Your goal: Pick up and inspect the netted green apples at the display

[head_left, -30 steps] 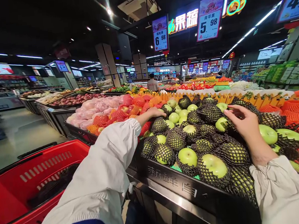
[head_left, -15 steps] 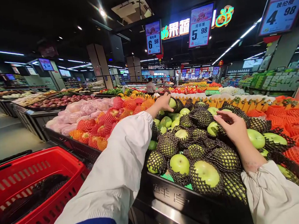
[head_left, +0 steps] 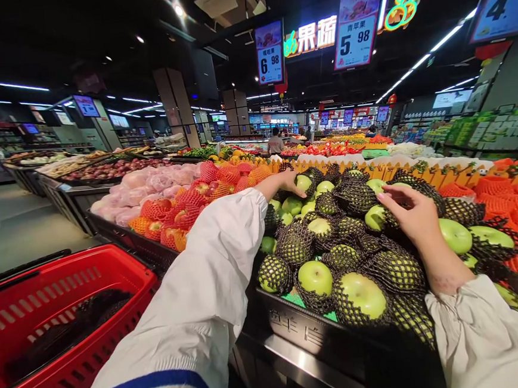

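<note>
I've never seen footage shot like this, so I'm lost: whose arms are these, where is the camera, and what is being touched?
The camera sits on a person's head, looking forward and down, so both arms are the wearer's own. They stand at a supermarket bin piled with green apples in black foam nets. The left hand reaches to a far green apple, touching it. The right hand rests on netted apples beside another green apple. A red shopping basket stands at lower left.
</note>
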